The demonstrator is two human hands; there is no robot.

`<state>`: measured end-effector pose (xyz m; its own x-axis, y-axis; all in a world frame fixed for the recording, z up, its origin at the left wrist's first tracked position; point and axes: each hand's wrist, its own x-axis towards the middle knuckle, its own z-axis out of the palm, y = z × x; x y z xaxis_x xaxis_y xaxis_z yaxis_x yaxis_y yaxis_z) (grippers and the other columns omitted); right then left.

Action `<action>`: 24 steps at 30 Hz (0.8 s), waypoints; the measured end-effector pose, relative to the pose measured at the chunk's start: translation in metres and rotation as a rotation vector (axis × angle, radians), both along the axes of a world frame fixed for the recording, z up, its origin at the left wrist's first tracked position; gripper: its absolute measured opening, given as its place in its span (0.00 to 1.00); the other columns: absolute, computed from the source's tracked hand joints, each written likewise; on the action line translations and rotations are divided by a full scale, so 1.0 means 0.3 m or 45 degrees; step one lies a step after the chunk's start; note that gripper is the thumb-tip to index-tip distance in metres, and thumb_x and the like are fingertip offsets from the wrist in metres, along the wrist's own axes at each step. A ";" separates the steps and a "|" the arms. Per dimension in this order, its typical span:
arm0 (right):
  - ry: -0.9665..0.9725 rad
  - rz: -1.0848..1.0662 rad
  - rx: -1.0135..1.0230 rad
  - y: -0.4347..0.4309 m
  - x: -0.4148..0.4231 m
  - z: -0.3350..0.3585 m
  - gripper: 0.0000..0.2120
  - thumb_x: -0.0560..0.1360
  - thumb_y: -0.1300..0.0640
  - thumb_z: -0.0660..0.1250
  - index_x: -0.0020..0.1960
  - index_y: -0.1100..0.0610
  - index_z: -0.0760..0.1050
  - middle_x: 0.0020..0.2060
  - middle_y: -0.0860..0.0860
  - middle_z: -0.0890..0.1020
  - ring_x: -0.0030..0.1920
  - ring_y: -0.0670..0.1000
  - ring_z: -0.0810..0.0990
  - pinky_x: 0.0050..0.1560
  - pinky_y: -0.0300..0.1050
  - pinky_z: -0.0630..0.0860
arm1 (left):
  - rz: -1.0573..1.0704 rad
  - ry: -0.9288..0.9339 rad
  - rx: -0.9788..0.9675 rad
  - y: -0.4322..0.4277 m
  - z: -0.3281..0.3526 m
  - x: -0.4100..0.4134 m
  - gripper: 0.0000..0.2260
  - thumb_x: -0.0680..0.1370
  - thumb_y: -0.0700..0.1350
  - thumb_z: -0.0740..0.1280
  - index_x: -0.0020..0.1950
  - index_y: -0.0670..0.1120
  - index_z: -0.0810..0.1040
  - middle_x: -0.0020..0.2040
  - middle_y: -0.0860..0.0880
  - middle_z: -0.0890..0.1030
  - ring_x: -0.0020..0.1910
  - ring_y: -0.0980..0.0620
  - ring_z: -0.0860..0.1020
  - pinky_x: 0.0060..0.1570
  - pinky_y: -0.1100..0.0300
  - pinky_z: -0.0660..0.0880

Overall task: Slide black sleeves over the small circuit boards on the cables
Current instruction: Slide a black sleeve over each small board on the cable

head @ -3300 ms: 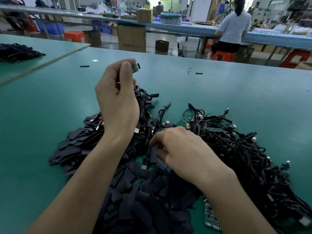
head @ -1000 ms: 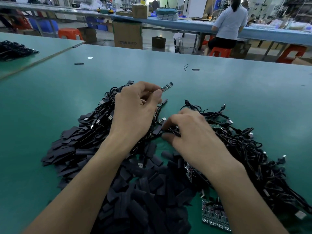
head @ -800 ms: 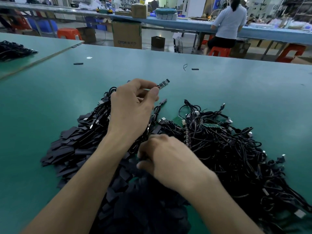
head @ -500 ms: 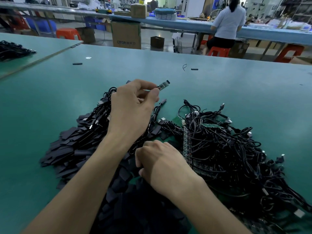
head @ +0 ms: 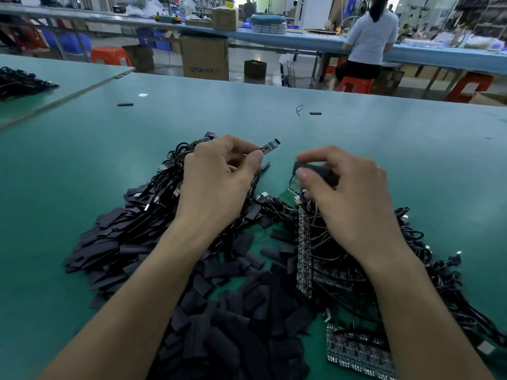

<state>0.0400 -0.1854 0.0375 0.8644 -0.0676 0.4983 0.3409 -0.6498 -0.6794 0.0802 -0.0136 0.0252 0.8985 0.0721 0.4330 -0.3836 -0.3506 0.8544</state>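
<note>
A small circuit board (head: pixel 270 146) is pinched between the thumb and forefinger of the left hand (head: pixel 216 182), which is raised above the far edge of the pile of sleeves (head: pixel 233 311). The board's free end is pointed up and to the right, away from the pile. Its cable is hidden behind the hand.

A single black sleeve (head: pixel 312 170) is gripped by the right hand (head: pixel 348 193), thumb below and curled fingers above, just beyond the pile's far right corner. Sleeve and board are held apart, and the sleeve has not yet been put on the board. Whether the sleeve's end is squeezed open is hard to tell, as it appears blurred.

The pile itself is spread on the green desk (head: pixel 384 149), nearest the person, under both forearms. On the pile's left, a tangle of plugged cables (head: pixel 153 193) is mixed with flat black pieces. On its right, a larger tangle of cables (head: pixel 411 256) is heaped over strips of joined boards (head: pixel 304 250). At the pile's near right corner, a panel of boards (head: pixel 356 352) is laid flat.

Far beyond the pile, two short black pieces (head: pixel 125 104) (head: pixel 315 113) are left lying on the desk, well apart. Farther back still, a person (head: pixel 367 42) is seated on an orange stool, back turned.
</note>
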 end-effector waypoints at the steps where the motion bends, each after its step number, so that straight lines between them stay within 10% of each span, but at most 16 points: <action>1: -0.030 -0.017 0.049 -0.016 0.004 0.003 0.08 0.77 0.56 0.72 0.53 0.45 0.82 0.38 0.35 0.82 0.39 0.36 0.83 0.48 0.33 0.79 | -0.029 0.019 0.018 -0.001 0.000 -0.002 0.02 0.77 0.47 0.72 0.46 0.54 0.83 0.38 0.56 0.86 0.38 0.56 0.84 0.44 0.51 0.83; 13: -0.094 0.003 0.112 -0.067 0.036 -0.031 0.11 0.72 0.53 0.77 0.54 0.49 0.85 0.34 0.26 0.79 0.40 0.30 0.81 0.44 0.22 0.71 | -0.174 0.075 0.043 -0.008 0.002 -0.015 0.02 0.77 0.44 0.73 0.46 0.51 0.84 0.37 0.56 0.86 0.35 0.55 0.84 0.43 0.58 0.82; 24: -0.157 0.103 0.254 -0.068 0.046 -0.049 0.08 0.74 0.54 0.75 0.49 0.42 0.82 0.35 0.39 0.85 0.35 0.39 0.83 0.40 0.29 0.74 | -0.331 0.145 -0.074 -0.017 0.008 -0.026 0.02 0.77 0.42 0.73 0.48 0.45 0.84 0.38 0.52 0.86 0.33 0.54 0.84 0.34 0.70 0.74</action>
